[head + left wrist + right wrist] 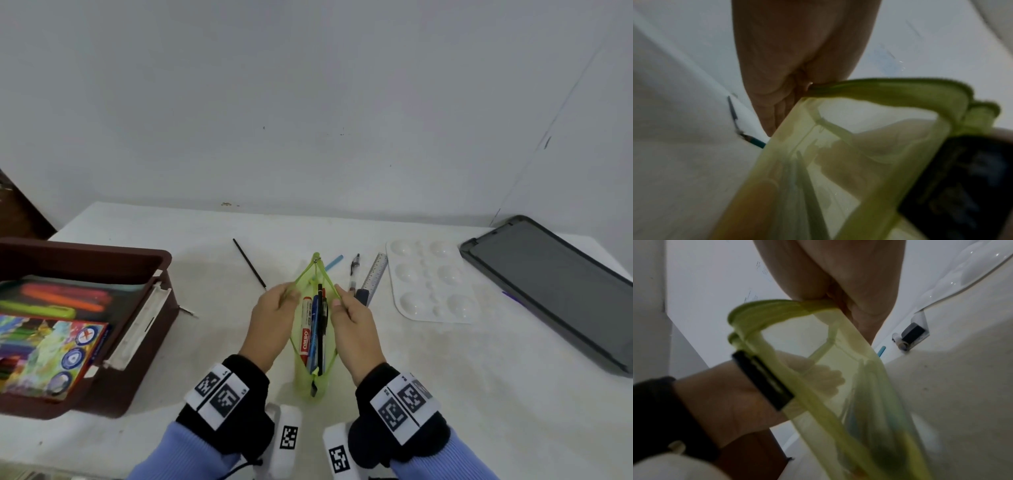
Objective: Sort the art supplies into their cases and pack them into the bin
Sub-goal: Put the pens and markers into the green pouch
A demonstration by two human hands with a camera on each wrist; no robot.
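Note:
A translucent green zip pouch [310, 383] stands at the table's middle, its mouth pulled wide. My left hand [274, 311] pinches the pouch's left rim [838, 87] and my right hand [349, 317] pinches the right rim [813, 305]. Inside stand a red marker [305, 337], blue pens and a black pen. Beyond the pouch lie a black pencil [249, 263], a light blue pen [334, 263], a clear pen [353, 272] and a steel ruler [375, 274]. The brown bin [144, 329] at the left holds a colourful box and a marker case.
A white paint palette [433, 282] lies right of the ruler. A dark tablet [555, 284] rests at the far right edge. A dark eraser-like block [362, 296] sits by my right hand. A white wall stands behind the table.

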